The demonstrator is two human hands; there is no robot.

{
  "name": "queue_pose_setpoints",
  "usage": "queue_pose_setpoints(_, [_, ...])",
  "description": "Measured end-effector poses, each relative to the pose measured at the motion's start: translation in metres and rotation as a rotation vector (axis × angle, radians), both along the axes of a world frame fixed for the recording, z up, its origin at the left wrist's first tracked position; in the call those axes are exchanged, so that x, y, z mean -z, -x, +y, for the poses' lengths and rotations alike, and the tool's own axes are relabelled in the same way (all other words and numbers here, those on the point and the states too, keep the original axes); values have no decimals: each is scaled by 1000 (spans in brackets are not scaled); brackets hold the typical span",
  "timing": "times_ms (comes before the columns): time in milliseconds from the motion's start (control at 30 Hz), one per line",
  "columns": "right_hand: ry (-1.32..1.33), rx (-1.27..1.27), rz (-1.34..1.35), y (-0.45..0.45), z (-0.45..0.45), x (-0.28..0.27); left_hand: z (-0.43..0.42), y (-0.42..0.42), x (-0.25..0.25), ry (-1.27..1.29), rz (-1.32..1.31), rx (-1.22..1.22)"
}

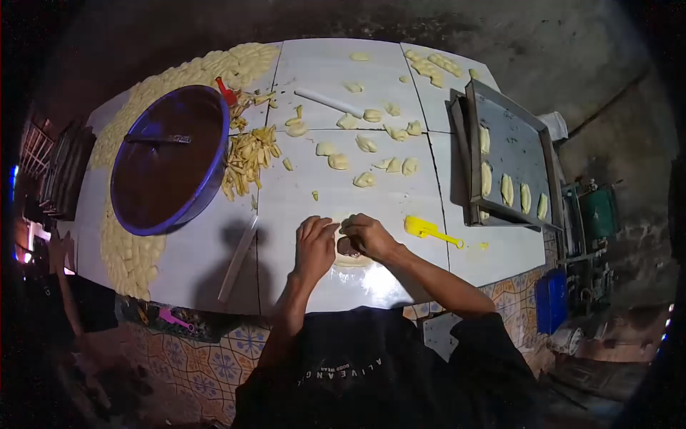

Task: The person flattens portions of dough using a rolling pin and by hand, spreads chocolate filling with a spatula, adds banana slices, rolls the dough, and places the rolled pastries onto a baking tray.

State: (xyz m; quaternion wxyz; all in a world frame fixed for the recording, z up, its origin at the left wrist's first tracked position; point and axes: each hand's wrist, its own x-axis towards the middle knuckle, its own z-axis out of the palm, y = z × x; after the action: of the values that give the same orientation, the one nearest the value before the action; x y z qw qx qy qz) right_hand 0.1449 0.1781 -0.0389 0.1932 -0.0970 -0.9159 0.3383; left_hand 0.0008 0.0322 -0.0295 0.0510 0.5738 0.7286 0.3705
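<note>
I am leaning over the near edge of the table [300, 193], where the flat dough [351, 262] is lying right in front of me with brown filling [348, 249] on it. My left hand [315, 247] and right hand [371, 236] are working close together, fingertips pinching the dough's far edge, probably because folding over the filling needs a grip from both sides; whether my fingers are touching each other I cannot tell. The tub [194, 207] of brown paste is standing to my left, likely so that more is within reach, and a flat stick [158, 139] is lying across it. The yellow scraper [423, 228] is resting beside my right forearm, seemingly set down handy, while the tray [511, 136] is sitting at the right end to take shaped pieces [507, 189]. Counting, I am seeing one flat dough, one tub, one stick, one yellow scraper, one red tool [226, 91] by the rim, one white rod [327, 102] and one pale strip [239, 259]. Six shaped pieces are lying in the tray, one partly hidden. Over a dozen loose dough lumps [364, 179] are scattering ahead, some touching, so I am not giving an exact number.
</note>
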Motion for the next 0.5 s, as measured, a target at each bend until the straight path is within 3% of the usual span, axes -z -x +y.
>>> queue_pose_setpoints(100, [2, -27, 15, -5, -2, 0, -4, -9, 4, 91, 38, 40])
queue_pose_setpoints(500, [43, -13, -38, -3, -4, -11, -4, -12, 10, 55, 91, -6])
